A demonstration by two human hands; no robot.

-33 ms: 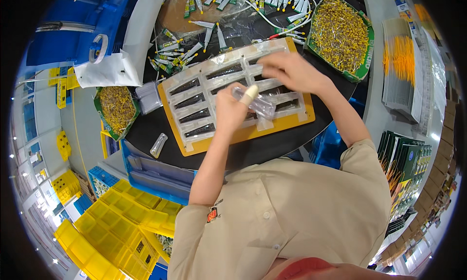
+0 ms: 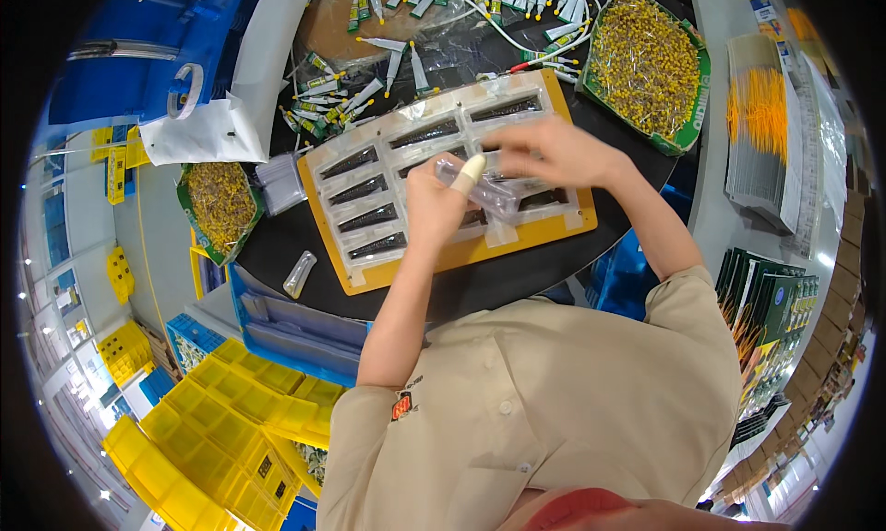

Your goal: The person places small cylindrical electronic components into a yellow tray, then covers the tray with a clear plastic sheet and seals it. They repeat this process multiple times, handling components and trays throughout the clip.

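Note:
My left hand [image 2: 437,204], a pale finger cot on its thumb, grips several clear plastic shells [image 2: 496,197] above the board's middle. Beneath lies a yellow board [image 2: 429,277] with a white tray [image 2: 383,219] fixed on it. Rows of long slots in the tray show dark, tapered insides; one dark slot [image 2: 506,108] at the far right is now in full view. Over the right-hand slots hovers my right hand [image 2: 546,153], its fingers smeared by motion, so whether they hold anything is unclear. Both hands hide part of the tray.
Small green-and-white tubes [image 2: 337,97] lie scattered at the back. Green trays of yellow-tipped pieces stand right [image 2: 646,65] and left [image 2: 221,208]. One clear plastic piece [image 2: 299,274] lies front left. Yellow crates [image 2: 217,420] and a blue bin [image 2: 295,342] sit below the table's edge.
My right hand has drawn nearer to me and uncovered the far right slot. My left hand, still gripping the shells, has hardly moved.

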